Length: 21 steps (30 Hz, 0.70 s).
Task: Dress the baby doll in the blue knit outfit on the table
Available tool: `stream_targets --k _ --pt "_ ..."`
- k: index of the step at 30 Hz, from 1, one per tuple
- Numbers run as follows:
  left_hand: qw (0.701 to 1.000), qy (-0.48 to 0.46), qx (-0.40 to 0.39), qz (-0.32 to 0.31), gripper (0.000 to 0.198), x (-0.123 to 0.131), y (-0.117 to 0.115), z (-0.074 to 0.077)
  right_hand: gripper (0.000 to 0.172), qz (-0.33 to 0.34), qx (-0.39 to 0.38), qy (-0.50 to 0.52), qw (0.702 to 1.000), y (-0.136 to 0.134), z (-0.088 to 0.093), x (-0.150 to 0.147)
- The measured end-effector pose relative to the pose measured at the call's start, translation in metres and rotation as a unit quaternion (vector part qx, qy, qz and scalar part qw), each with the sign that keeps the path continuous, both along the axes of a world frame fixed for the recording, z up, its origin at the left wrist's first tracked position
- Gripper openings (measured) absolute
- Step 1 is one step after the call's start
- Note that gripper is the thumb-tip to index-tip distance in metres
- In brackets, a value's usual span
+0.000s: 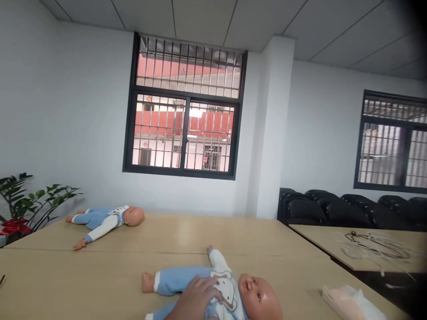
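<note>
A baby doll (230, 289) in a blue and white outfit with a bear face on its chest lies on its back on the table, close to me. Its head points right, and part of it runs below the bottom edge of the view. My left hand (200, 295) rests palm down on the doll's belly and chest, fingers stretched out towards the bear face. The wrist and part of the thumb are cut off by the frame. My right hand is out of view. A second doll (110, 220), dressed alike, lies on the far left of the table.
The pale wooden table (233, 231) reaches to the wall below a barred window. A white plastic packet (353, 302) lies at the right edge. Tangled cables (376, 246) cover another table, with black chairs (307, 209) behind. A potted plant (40, 198) stands left.
</note>
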<state>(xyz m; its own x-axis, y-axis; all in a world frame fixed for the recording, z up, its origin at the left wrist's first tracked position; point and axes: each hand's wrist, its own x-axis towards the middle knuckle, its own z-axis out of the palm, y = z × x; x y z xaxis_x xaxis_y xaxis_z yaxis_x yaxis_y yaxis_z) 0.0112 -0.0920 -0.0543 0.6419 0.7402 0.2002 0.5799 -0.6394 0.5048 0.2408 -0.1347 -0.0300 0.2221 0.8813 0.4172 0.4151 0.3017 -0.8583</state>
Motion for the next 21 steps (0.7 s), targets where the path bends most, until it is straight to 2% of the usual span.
stream_targets --k 3,5,7,8,10,12,14,17,21 --pt "0.998 -0.017 0.029 0.055 0.035 0.014 -0.007 0.015 0.015 -0.009 0.009 -0.019 1.000 0.012 0.008 0.003" --pt "0.996 -0.054 0.062 0.046 0.019 0.027 -0.010 0.031 0.007 -0.013 0.016 -0.029 0.999 0.011 0.009 0.009" --pt "0.993 -0.080 0.071 -0.048 0.014 0.044 -0.010 0.047 0.009 -0.011 0.026 -0.042 0.999 0.004 0.007 0.016" --pt "0.989 -0.085 0.050 -0.110 0.017 0.053 -0.009 0.053 0.011 -0.009 0.029 -0.050 0.998 0.000 0.005 0.019" --pt "0.975 -0.080 -0.041 -0.202 0.028 0.072 -0.003 0.061 0.015 0.003 0.032 -0.068 0.997 -0.006 0.003 0.023" --pt "0.962 -0.065 -0.131 -0.231 0.037 0.088 0.007 0.062 0.019 0.023 0.031 -0.083 0.996 -0.008 0.004 0.025" --pt "0.958 -0.035 -0.162 -0.235 0.042 0.098 0.018 0.060 0.021 0.039 0.031 -0.087 0.995 -0.005 0.005 0.027" --pt "0.961 0.042 -0.114 -0.249 0.044 0.102 0.034 0.055 0.017 0.001 0.018 -0.065 0.998 0.005 0.006 0.031" --pt "0.944 0.125 -0.043 -0.302 0.030 0.101 0.046 0.052 0.024 -0.084 0.023 -0.062 0.994 0.014 0.006 0.040"
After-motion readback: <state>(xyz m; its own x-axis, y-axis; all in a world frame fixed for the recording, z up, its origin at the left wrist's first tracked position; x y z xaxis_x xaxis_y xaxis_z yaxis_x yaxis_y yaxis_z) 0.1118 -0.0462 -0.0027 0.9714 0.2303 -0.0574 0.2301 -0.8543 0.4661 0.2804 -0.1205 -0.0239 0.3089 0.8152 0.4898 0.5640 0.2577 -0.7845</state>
